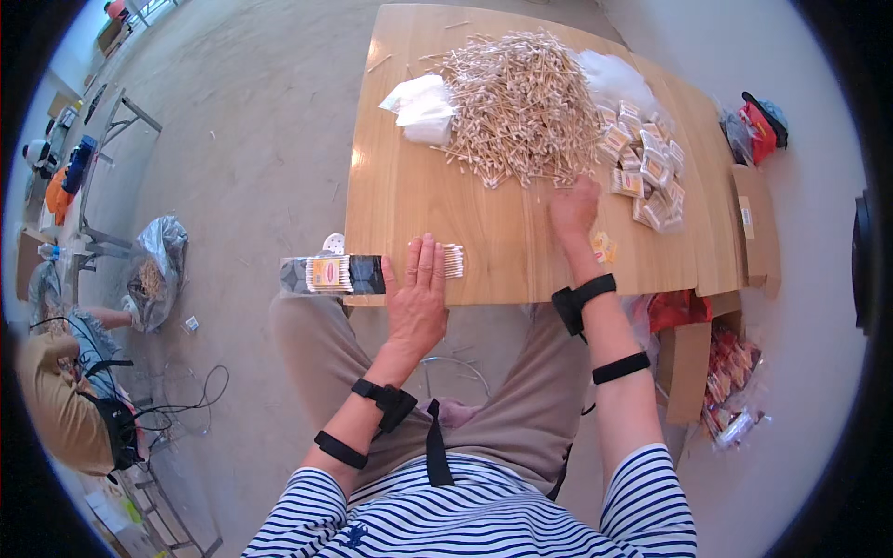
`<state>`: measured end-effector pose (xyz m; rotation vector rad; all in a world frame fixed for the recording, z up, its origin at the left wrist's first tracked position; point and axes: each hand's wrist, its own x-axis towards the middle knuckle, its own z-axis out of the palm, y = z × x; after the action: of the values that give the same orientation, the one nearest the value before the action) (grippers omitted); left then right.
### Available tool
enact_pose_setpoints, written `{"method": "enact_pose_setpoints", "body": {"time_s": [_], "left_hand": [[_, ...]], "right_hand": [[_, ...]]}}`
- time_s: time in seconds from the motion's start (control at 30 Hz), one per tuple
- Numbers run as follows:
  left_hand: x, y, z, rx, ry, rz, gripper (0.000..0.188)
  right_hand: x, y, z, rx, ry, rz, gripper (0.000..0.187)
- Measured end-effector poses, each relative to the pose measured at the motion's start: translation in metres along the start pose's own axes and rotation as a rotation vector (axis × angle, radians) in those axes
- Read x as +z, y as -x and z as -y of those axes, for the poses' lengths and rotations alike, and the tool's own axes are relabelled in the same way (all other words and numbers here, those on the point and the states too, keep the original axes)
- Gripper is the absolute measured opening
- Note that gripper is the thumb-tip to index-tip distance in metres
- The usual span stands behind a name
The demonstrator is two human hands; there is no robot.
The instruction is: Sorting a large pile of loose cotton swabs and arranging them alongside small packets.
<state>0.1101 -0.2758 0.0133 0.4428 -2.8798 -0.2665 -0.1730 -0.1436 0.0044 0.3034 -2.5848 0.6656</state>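
Note:
My left hand [418, 293] lies flat, fingers stretched out, over a small row of cotton swabs [453, 261] near the table's front edge; the swab ends stick out past its right side. Just left of it a clear bag with a packed bundle of cotton swabs [328, 273] and a yellow label sits on a dark strip [368, 274]. My right hand [574, 209] is closed at the lower right edge of a big heap of loose cotton swabs [521, 107]. Its fingertips meet the swabs there; what they pinch is hidden. Below that wrist lie yellow printed cards [604, 247].
Filled swab packets [651, 172] are piled right of the heap, by clear plastic bags [619, 79]. White bags [421, 109] lie left of it. Cardboard boxes [686, 367] stand beside the table [400, 195]. Another person [70, 400] sits at far left near a swab-filled bag [160, 265].

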Motion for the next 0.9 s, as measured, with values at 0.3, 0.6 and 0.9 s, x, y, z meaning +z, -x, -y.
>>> {"method": "enact_pose_setpoints", "body": {"time_s": [0.3,0.6,0.9], "left_hand": [[0.003,0.0,0.001,0.004,-0.061,0.018,0.101],[-0.001,0.002,0.002,0.015,-0.059,0.039,0.106],[0.007,-0.002,-0.001,0.05,-0.049,-0.067,0.092]], "right_hand": [[-0.018,-0.009,0.013,0.045,-0.166,0.287,0.05],[-0.07,0.092,0.033,-0.429,-0.305,0.476,0.078],[-0.075,0.157,0.08,-0.678,-0.155,0.701,0.114]]}}
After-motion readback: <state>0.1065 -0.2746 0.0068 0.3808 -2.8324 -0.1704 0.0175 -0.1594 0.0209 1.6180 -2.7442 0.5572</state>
